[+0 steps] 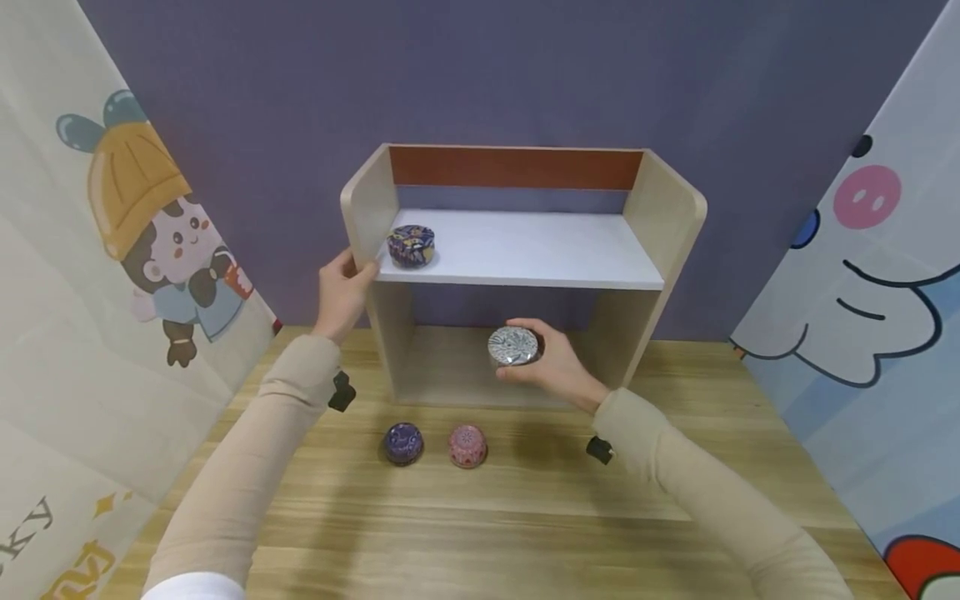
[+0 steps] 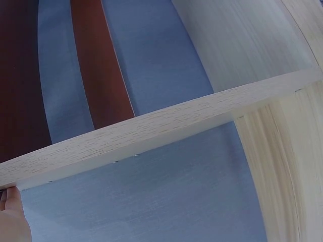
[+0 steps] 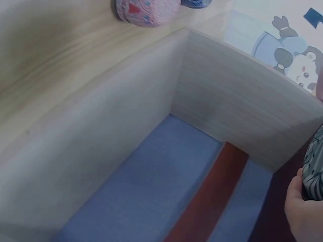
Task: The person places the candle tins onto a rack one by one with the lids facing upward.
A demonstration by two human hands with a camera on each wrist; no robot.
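My right hand (image 1: 551, 362) grips a small round tin (image 1: 513, 346) with a black-and-white patterned lid, held in front of the shelf's lower compartment. The right wrist view catches part of the same striped tin (image 3: 314, 169) and the fingers at its right edge. On the left, my left hand (image 1: 343, 292) pinches the front edge of the wooden shelf's side panel (image 1: 367, 200), thumb near the white upper board (image 1: 517, 246). A dark tin with a colourful pattern (image 1: 411, 247) stands on that board's left end, near the thumb.
A purple tin (image 1: 403, 443) and a pink tin (image 1: 467, 446) sit side by side on the wood-grain table (image 1: 480, 533) before the shelf. Behind stands a blue-grey wall (image 1: 510, 75). Cartoon-printed panels (image 1: 60, 275) flank both sides.
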